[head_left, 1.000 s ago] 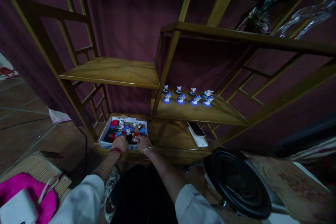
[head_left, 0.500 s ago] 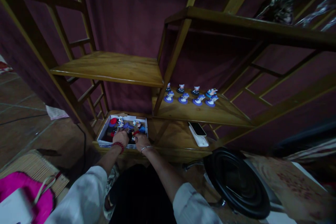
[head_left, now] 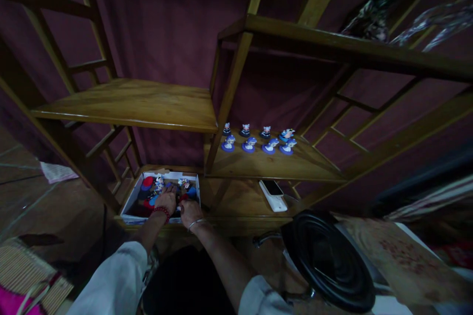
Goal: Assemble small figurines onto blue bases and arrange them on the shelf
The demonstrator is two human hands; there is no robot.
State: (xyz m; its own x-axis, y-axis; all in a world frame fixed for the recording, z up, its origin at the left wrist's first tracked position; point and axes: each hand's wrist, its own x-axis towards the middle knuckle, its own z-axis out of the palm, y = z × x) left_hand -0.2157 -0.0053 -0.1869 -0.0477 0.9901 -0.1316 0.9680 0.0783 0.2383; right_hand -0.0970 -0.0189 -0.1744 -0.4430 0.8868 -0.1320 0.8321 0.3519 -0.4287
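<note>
A shallow white cardboard box (head_left: 130, 206) holds several small figurines and sits on the lowest shelf board. My left hand (head_left: 167, 201), with a red bead bracelet, is inside it, fingers stretched over a purple figurine (head_left: 169, 186). Close by on the right, my right hand (head_left: 190, 211), wearing a silver bangle, has its fingers curled round a small figurine with red on it (head_left: 183, 198), mostly hidden by the hand. A red round piece (head_left: 148, 181) and a white-and-blue figurine (head_left: 159, 182) lie farther left in the box.
Two rows of figurines (head_left: 271, 145) stand on the middle right shelf (head_left: 240, 166). Below lie a phone (head_left: 272, 187) and a white object (head_left: 278, 203). A black round stool (head_left: 328, 261) stands at the right; a wooden shelf board (head_left: 133, 103) overhangs the box's back.
The view has shifted, so the shelves and box sit farther left and slightly lower. My left hand has reached farther forward in the box, its fingers now stretched out. My right hand remains in the box.
</note>
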